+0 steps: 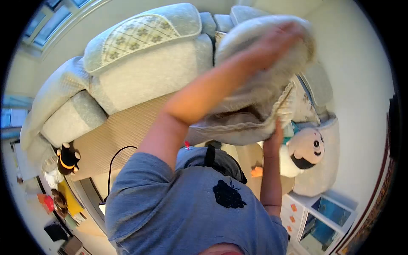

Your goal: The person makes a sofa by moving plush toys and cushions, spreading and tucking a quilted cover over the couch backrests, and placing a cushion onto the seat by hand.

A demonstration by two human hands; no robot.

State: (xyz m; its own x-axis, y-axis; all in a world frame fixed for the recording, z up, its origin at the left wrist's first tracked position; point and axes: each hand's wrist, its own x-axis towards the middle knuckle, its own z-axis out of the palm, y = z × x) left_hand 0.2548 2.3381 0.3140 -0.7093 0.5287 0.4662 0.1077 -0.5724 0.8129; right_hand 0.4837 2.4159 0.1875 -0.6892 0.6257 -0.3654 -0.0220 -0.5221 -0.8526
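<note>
A large, pale grey-beige plush cushion (238, 95) with a scalloped trim is held up in front of me, above the sofa seat. A dark fold or opening shows near its lower edge. My left hand (284, 40) reaches across its upper part, flat and stretched out, though motion smears the fingers. Low on the right, my right hand (276, 131) grips the trimmed edge; its fingers are partly hidden behind the fabric.
Behind is a pale sofa (153, 70) with a patterned backrest cover (140, 36). A round-faced plush toy (305, 148) lies right, above a white cabinet (297, 216). A dark plush toy (68, 159) sits left. A black cable (112, 170) curves beside me.
</note>
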